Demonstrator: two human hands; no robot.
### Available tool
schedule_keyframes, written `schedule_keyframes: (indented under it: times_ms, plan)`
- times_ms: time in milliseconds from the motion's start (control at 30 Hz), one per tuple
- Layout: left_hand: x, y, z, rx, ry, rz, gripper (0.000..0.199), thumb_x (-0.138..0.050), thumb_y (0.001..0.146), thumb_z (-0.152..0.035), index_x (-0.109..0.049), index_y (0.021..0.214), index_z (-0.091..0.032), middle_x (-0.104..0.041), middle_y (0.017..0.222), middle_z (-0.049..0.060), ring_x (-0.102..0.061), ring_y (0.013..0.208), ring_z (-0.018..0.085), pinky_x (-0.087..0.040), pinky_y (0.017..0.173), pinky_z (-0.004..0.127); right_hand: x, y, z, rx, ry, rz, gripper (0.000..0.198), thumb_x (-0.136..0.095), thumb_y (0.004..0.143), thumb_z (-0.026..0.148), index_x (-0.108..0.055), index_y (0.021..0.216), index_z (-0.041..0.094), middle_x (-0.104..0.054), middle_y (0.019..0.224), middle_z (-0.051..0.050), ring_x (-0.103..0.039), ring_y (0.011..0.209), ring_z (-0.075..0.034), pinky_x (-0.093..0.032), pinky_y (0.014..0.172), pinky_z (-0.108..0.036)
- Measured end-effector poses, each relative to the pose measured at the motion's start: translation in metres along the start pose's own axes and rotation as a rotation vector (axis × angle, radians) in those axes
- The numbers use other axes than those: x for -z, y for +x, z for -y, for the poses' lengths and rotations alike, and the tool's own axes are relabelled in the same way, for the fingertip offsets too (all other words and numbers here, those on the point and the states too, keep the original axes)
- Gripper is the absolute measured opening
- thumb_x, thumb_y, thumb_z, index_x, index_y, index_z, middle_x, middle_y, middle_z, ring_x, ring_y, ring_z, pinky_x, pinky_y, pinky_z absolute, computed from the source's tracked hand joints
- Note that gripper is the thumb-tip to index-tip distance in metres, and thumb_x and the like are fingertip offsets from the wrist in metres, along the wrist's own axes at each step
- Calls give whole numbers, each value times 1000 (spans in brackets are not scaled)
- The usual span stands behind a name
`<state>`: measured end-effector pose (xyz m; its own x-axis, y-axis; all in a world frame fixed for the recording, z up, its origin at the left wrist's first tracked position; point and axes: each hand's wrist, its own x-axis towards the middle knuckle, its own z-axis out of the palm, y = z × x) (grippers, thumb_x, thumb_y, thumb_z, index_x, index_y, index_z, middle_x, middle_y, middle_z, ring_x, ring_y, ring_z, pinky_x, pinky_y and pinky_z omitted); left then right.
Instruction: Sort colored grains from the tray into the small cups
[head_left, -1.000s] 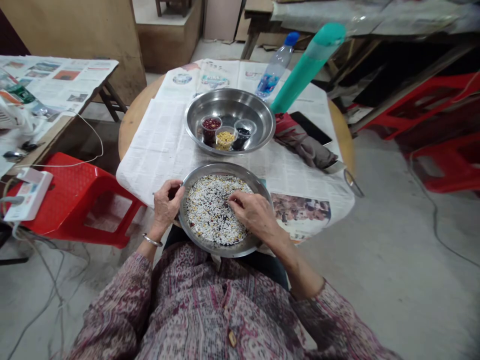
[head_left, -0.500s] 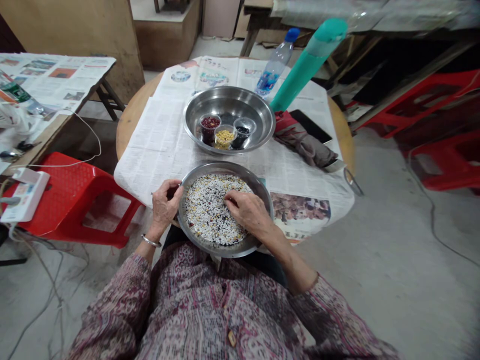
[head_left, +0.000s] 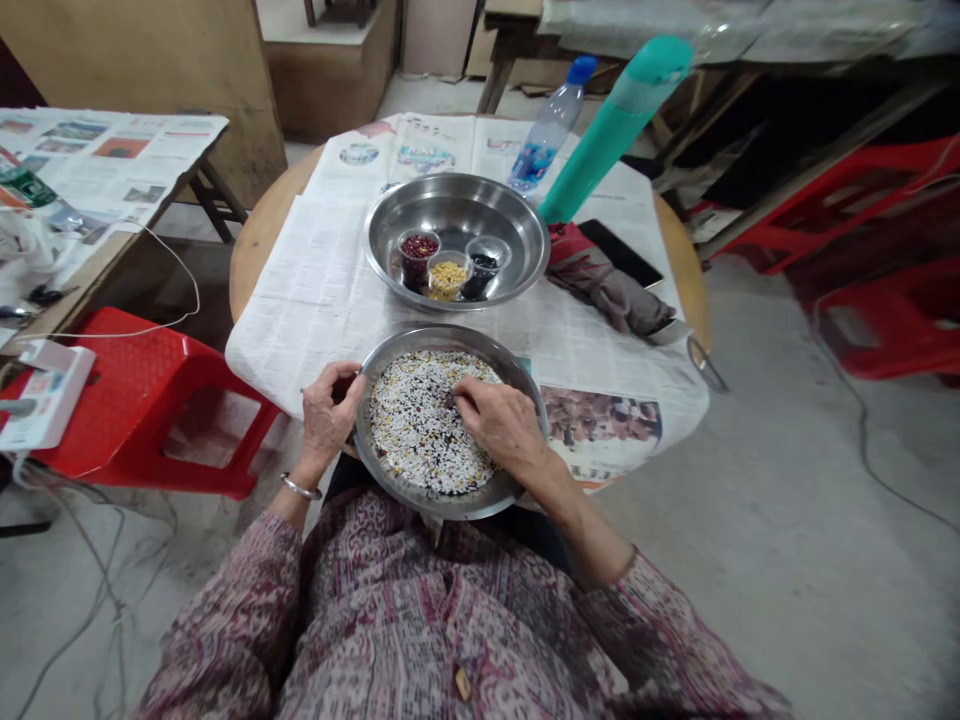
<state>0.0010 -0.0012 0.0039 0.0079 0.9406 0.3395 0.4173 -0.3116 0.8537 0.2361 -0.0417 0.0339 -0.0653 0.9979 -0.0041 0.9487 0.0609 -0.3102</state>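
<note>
A person in a patterned purple top works over a shallow steel bowl (head_left: pixel 489 497) at the near edge of a round table (head_left: pixel 300 280) covered with newspaper. The bowl lies between the two hands, holding mixed grains (head_left: pixel 416 425) in white, black, yellow and a little red. The left hand (head_left: pixel 328 412) holds the bowl's left rim, its thumb and fingers closed around the edge. The right hand (head_left: pixel 499 422) reaches inside, its fingers bent and drawn close together at the grains; whether they pinch anything cannot be told. Just beyond the fingers, a larger steel basin (head_left: pixel 457 198) contains three clear cups: dark red beans (head_left: pixel 418 250), yellow grains (head_left: pixel 448 276) and black grains (head_left: pixel 484 265). Farther off, to the right of the fingers, stand a blue-capped bottle (head_left: pixel 546 135) and a tall teal container (head_left: pixel 619 130).
</note>
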Motion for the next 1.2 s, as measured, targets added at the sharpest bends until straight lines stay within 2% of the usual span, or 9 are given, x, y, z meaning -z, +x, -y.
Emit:
schedule_keyframes:
  times_ms: [267, 467, 733, 967, 1200]
  plan:
    - [0, 1, 2, -6, -8, 2, 10, -62, 87, -24, -66, 96, -20, -71, 83, 0, -66, 74, 14, -52, 71, 26, -3, -1, 1, 104, 69, 3, 20, -52, 91, 20, -70, 99, 22, -77, 95, -6, -70, 86, -20, -45, 74, -29]
    - [0, 1, 1, 0, 10, 5, 11, -62, 87, -24, -66, 96, -20, -72, 85, 1, -66, 76, 14, -53, 73, 26, -3, 0, 4, 113, 60, 46, 21, -52, 92, 19, -71, 99, 22, -77, 97, -7, -70, 88, -20, -46, 77, -29]
    - [0, 0, 2, 4, 13, -3, 10, -63, 87, -24, -67, 96, -20, -72, 85, 1, -66, 76, 14, -53, 73, 26, -1, -5, -2, 19, 71, -69, 20, -53, 90, 17, -69, 101, 21, -77, 91, -6, -71, 82, -21, -44, 70, -29]
    - [0, 0, 3, 7, 26, -1, 10, -62, 88, -25, -66, 96, -20, -72, 86, 1, -67, 78, 15, -53, 75, 27, -3, -1, -2, 41, 74, -5, 19, -54, 90, 18, -71, 99, 22, -77, 93, -6, -70, 85, -21, -44, 71, -29]
    - [0, 1, 4, -12, 23, 0, 11, -63, 88, -25, -67, 96, -21, -72, 85, 1, -66, 77, 15, -54, 74, 28, -3, 2, 1, 85, 41, -5, 20, -51, 93, 20, -70, 98, 22, -77, 94, -6, -69, 85, -21, -43, 72, -29]
